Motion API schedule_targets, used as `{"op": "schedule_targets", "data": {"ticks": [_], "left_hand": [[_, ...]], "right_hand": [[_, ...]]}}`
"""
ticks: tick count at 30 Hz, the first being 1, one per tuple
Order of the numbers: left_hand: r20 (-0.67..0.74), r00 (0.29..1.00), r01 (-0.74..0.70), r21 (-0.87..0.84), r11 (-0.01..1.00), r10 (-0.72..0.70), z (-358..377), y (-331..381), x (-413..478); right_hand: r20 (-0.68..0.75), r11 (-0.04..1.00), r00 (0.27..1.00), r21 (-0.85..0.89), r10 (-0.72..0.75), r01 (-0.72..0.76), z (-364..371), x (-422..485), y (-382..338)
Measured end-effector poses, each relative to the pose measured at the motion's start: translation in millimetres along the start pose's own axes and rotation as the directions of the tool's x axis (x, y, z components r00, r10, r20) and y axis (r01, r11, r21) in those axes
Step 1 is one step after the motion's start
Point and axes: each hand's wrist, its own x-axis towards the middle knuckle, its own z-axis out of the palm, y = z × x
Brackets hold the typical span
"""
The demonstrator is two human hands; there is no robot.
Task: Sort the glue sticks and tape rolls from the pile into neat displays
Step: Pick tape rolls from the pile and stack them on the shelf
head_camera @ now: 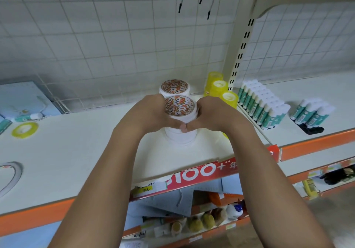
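Hands (pixel 151 113) (pixel 213 113) cupped around tape stack (pixel 180 111)

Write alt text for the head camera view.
Both hands, left hand and right hand, clasp a stack of white tape rolls on a white shelf. Yellow tape rolls and rows of glue sticks stand to the right.

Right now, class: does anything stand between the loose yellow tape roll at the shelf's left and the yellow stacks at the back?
Yes. The white tape stack, gripped by the left hand and right hand, stands between the loose yellow roll and the yellow stacks.
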Motion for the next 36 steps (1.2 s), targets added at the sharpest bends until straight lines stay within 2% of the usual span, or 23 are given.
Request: {"op": "schedule_targets", "data": {"ticks": [3, 7, 11, 14, 17, 24, 29, 36], "left_hand": [[-0.03, 0.999, -0.023, -0.028, 0.999, 0.022, -0.9, -2.0, -2.1], [-0.021, 0.999, -0.024, 0.124, 0.992, 0.027, 0.1, 0.8, 1.2], [-0.043, 0.998, -0.043, -0.021, 0.999, 0.042, 4.0, -6.3, -5.8], [-0.061, 0.998, 0.013, -0.106, 0.994, -0.019, 7.0, -14.2, -13.0], [-0.071, 0.997, -0.012, -0.181, 0.983, -0.001, 9.0, -17.6, -15.7], [-0.054, 0.998, -0.026, -0.139, 0.99, 0.018, 6.8, -15.3, -9.6], [0.007, 1.0, 0.012, -0.15, 0.989, -0.011, 28.2, -23.4, -11.2], [-0.053, 0.998, 0.019, -0.109, 0.994, -0.025, 37.9, -25.7, -11.8]], "right_hand": [[0.0, 1.0, 1.0, 0.022, -0.02, 0.02, 2.4, -1.9, 0.2], [0.018, 0.998, 0.998, -0.015, -0.062, 0.063, 1.9, -3.0, -3.9], [0.011, 0.999, 0.999, -0.016, -0.038, 0.038, 5.1, -4.2, -1.7], [-0.037, 1.0, 0.999, -0.028, -0.003, 0.002, 3.4, -10.0, 0.7], [-0.044, 0.999, 0.999, -0.019, -0.031, 0.03, -1.3, -8.4, -1.4], [-0.086, 0.999, 0.996, 0.034, -0.026, 0.029, 2.7, -6.7, -1.2], [-0.051, 0.999, 0.998, -0.005, 0.047, -0.047, 27.1, -15.6, 9.2], [-0.098, 0.997, 0.993, -0.004, 0.072, -0.072, 38.2, -21.6, 7.1]]}}
